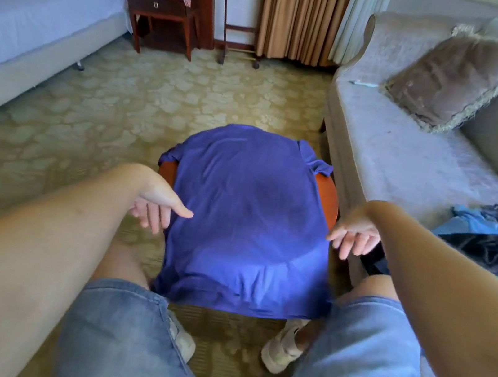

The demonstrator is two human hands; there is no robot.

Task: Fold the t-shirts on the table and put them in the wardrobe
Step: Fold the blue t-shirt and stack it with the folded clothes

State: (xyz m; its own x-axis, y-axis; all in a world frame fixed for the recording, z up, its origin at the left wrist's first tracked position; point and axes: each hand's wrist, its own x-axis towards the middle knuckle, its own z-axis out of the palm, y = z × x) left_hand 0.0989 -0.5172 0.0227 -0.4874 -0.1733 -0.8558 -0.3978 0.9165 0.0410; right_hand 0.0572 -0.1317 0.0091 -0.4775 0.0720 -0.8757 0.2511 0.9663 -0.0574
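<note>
A blue-purple t-shirt [246, 217] lies spread flat over a small round wooden table [327, 197], its hem hanging over the near edge and its sleeves drooping at the far sides. My left hand [156, 208] hovers at the shirt's left edge with relaxed fingers, thumb pointing toward the cloth. At the right edge my right hand [354, 237] is likewise spread loosely. Neither hand holds anything.
A grey sofa [409, 155] with a brown cushion [454, 80] runs along the right; a heap of blue and dark clothes [494, 237] lies on its seat. A bed [32, 23] and a nightstand [161, 11] stand at the left. My knees in denim shorts flank the table.
</note>
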